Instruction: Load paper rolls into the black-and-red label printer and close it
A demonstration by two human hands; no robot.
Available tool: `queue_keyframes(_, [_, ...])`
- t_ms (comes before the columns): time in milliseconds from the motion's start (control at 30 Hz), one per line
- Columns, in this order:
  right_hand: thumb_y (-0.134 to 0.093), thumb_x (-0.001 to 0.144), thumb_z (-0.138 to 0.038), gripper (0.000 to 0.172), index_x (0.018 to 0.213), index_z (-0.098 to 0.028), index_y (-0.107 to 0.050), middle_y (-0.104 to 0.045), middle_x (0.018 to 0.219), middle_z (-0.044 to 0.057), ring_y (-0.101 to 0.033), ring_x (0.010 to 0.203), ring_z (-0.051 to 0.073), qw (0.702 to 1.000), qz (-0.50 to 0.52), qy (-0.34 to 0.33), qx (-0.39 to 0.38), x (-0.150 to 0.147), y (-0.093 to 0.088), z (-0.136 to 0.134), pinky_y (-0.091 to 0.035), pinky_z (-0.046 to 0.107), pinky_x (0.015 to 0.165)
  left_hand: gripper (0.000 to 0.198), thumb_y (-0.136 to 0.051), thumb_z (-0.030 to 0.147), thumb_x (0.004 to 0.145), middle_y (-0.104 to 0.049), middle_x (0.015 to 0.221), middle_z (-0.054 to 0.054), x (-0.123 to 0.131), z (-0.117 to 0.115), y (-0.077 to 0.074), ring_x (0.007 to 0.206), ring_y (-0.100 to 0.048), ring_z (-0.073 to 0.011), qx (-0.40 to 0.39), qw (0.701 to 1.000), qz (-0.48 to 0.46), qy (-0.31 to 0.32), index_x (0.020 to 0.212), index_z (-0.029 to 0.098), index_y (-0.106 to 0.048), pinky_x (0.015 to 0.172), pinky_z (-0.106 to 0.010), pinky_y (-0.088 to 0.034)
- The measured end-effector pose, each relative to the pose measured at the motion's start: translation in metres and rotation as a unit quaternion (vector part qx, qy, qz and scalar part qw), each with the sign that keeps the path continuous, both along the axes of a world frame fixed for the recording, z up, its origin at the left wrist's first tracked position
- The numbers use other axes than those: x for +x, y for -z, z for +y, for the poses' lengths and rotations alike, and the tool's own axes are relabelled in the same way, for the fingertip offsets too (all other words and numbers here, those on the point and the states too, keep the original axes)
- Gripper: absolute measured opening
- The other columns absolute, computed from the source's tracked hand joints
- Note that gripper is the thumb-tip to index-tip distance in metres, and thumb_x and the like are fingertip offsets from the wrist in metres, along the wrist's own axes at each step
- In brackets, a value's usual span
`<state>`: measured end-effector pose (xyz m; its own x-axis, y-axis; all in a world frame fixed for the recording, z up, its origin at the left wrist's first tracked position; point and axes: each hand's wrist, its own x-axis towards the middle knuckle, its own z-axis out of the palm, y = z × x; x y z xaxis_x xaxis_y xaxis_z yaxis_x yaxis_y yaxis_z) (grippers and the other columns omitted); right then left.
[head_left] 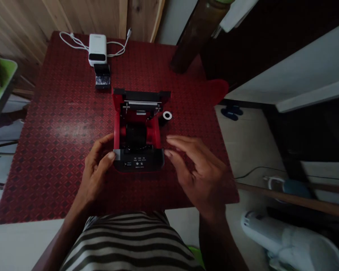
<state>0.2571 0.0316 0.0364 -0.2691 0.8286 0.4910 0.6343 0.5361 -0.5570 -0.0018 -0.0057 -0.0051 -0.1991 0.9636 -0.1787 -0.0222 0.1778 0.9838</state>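
Observation:
A small red and black thermal printer (138, 160) sits on the table in front of me, its lid (141, 96) raised at the back. Inside the bay lies a black roll (136, 136). My left hand (97, 162) grips the printer's left side, thumb on the front corner and fingers along the side wall. To the right of the printer, my right hand (196, 162) is open, its fingers stretched toward the side wall and holding nothing. The thumb tip is very close to the front right corner; I cannot tell whether it touches. Behind that hand stands a small black roll with a white ring end (167, 116).
On the red patterned table (59, 162), a white power bank (97, 47) with white cables lies at the back left, beside a small black case (102, 77). A tall dark bottle (197, 34) stands at the back right. Slippers (231, 112) lie on the floor.

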Motion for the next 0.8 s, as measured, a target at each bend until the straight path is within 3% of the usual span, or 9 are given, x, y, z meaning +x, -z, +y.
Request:
queue_keyframes(100, [-0.066, 0.116, -0.003, 0.033, 0.13, -0.026, -0.084, -0.092, 0.132, 0.008, -0.087, 0.121, 0.026, 0.993, -0.091, -0.069, 0.034, -0.025, -0.011, 0.034, -0.071, 0.047, 0.109, 0.058, -0.072, 0.071, 0.11, -0.083, 0.148, -0.012, 0.0, 0.001, 0.009, 0.14, -0.076, -0.0407, 0.051, 0.998, 0.046, -0.007, 0.147, 0.027, -0.081, 0.122, -0.057, -0.057])
queue_keyframes(267, [-0.072, 0.112, 0.0, 0.023, 0.116, -0.018, -0.085, -0.09, 0.115, 0.012, -0.086, 0.109, 0.029, 0.94, -0.309, -0.134, -0.059, -0.071, -0.009, 0.073, -0.067, 0.042, 0.095, 0.059, -0.066, 0.071, 0.113, -0.081, 0.149, -0.013, -0.002, 0.0, 0.02, 0.141, -0.074, -0.0398, 0.082, 0.995, 0.06, 0.005, 0.15, 0.025, -0.079, 0.124, -0.057, -0.055])
queue_keyframes(400, [-0.07, 0.106, 0.008, 0.033, 0.128, -0.014, -0.084, -0.089, 0.123, 0.017, -0.088, 0.107, 0.031, 0.913, -0.383, -0.099, -0.101, -0.093, -0.012, 0.08, -0.064, 0.04, 0.088, 0.06, -0.066, 0.072, 0.114, -0.081, 0.147, -0.015, -0.004, 0.0, 0.019, 0.14, -0.074, -0.0392, 0.078, 0.995, 0.054, 0.009, 0.148, 0.024, -0.08, 0.125, -0.057, -0.055])
queue_keyframes(600, [-0.05, 0.115, 0.003, 0.045, 0.147, -0.01, -0.078, -0.084, 0.146, 0.023, -0.087, 0.126, 0.035, 0.854, -0.476, -0.097, -0.183, -0.108, -0.034, 0.086, -0.064, 0.041, 0.093, 0.066, -0.064, 0.074, 0.114, -0.078, 0.148, -0.016, -0.005, 0.001, 0.025, 0.138, -0.074, -0.0378, 0.082, 0.994, 0.069, 0.025, 0.154, 0.023, -0.076, 0.121, -0.057, -0.056])
queue_keyframes(800, [-0.053, 0.115, -0.003, 0.045, 0.153, -0.011, -0.075, -0.082, 0.151, 0.024, -0.085, 0.131, 0.037, 0.854, -0.48, -0.077, -0.187, -0.107, -0.043, 0.082, -0.066, 0.043, 0.097, 0.063, -0.067, 0.071, 0.113, -0.077, 0.151, -0.015, -0.005, 0.002, 0.031, 0.141, -0.074, -0.0378, 0.086, 0.994, 0.065, 0.029, 0.156, 0.025, -0.075, 0.123, -0.059, -0.056])
